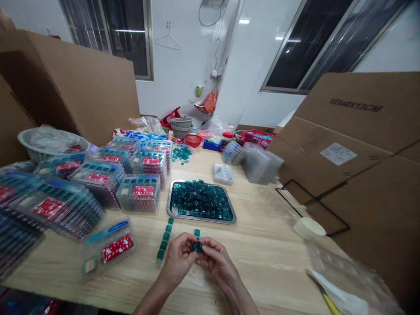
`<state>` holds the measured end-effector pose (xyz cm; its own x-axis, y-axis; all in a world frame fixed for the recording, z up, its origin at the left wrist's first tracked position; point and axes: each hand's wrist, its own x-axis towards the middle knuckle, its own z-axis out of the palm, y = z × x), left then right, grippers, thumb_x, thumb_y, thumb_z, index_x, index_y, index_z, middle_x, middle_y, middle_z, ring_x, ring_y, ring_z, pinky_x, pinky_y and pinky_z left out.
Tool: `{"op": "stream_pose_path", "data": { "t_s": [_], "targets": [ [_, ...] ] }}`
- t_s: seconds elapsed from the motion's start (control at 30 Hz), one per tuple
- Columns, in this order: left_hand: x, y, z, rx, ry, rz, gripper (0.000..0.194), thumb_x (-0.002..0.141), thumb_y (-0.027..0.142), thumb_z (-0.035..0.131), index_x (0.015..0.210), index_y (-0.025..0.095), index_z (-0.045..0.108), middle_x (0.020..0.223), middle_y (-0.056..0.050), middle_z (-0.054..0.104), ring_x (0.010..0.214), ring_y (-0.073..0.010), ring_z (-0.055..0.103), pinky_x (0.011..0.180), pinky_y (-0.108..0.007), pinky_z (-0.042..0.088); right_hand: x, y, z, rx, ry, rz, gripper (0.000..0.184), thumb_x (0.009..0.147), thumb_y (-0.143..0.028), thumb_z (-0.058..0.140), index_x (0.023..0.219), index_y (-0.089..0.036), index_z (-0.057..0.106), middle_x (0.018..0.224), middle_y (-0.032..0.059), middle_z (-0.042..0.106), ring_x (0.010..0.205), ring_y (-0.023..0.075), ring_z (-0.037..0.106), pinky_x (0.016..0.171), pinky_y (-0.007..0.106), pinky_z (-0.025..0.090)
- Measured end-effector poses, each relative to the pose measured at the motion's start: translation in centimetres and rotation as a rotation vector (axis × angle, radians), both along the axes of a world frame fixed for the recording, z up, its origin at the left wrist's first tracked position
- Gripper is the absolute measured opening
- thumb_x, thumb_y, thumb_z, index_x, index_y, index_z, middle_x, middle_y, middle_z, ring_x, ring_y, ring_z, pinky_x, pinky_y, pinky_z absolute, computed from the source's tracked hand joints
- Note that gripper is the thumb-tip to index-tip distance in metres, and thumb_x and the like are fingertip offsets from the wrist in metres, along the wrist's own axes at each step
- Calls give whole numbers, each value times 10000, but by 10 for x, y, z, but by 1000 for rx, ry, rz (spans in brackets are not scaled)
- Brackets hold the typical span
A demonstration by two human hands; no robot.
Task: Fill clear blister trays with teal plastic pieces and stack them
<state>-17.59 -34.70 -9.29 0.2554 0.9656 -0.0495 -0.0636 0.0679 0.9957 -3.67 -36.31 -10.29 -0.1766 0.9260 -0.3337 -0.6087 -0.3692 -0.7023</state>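
Observation:
My left hand (177,259) and my right hand (215,258) meet over the near part of the wooden table (262,245), both pinching one small teal cube (197,247) between the fingertips. A short row of teal cubes (164,239) lies on the table just left of my hands, and one more cube (197,232) sits just behind them. A metal tray (169,205) heaped with teal cubes stands beyond my hands.
Stacks of clear plastic packs (98,183) with red labels fill the left side; one pack (108,247) lies near my left hand. A tape roll (309,227), empty clear trays (262,165), baskets (182,127) and large cardboard sheets (367,144) surround the table.

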Motion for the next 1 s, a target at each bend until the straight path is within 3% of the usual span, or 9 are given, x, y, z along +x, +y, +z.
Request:
{"op": "stream_pose_path", "data": {
  "t_s": [0.17,0.37,0.63,0.73,0.8,1.0],
  "targets": [
    [-2,-3,4,-93,-204,6,200,629,110,650,827,129,630,763,-25,640,704,-124,575,652,-219,445,-4,-4,6,18,77,-4,214,626,-215,809,772,-165,660,710,-6,669,582,100,633,555,200,520],
    [0,-7,3,-205,-401,58,198,643,158,665,839,133,646,786,-32,647,714,-127,568,625,-212,431,-9,-5,11,75,-54,-23,224,602,-254,824,728,-164,662,691,-7,647,604,104,598,580,203,491],
    [2,-7,6,-242,-357,109,195,587,101,640,780,130,655,702,-15,645,610,-112,554,567,-216,426,-13,-7,2,120,-140,-87,224,581,-262,825,686,-174,648,633,-9,626,556,118,560,569,237,471],
    [2,-7,3,-245,-362,129,149,594,134,657,741,117,663,649,-13,641,538,-90,526,518,-205,393,-11,-6,-1,177,-194,-91,225,586,-279,816,676,-168,641,716,10,638,571,130,568,574,255,476],
    [3,-7,1,-250,-388,108,156,600,165,681,745,110,663,649,-22,643,533,-89,523,496,-199,379,-9,-5,-1,232,-245,-87,218,605,-296,803,676,-172,639,803,19,628,606,137,568,576,262,483],
    [6,-9,2,-278,-387,47,145,641,232,675,635,112,593,531,25,532,435,-49,418,415,-177,310,-4,-4,6,375,-407,-106,236,621,-325,795,791,-201,688,801,23,582,737,167,549,644,253,469]
  ]
}}
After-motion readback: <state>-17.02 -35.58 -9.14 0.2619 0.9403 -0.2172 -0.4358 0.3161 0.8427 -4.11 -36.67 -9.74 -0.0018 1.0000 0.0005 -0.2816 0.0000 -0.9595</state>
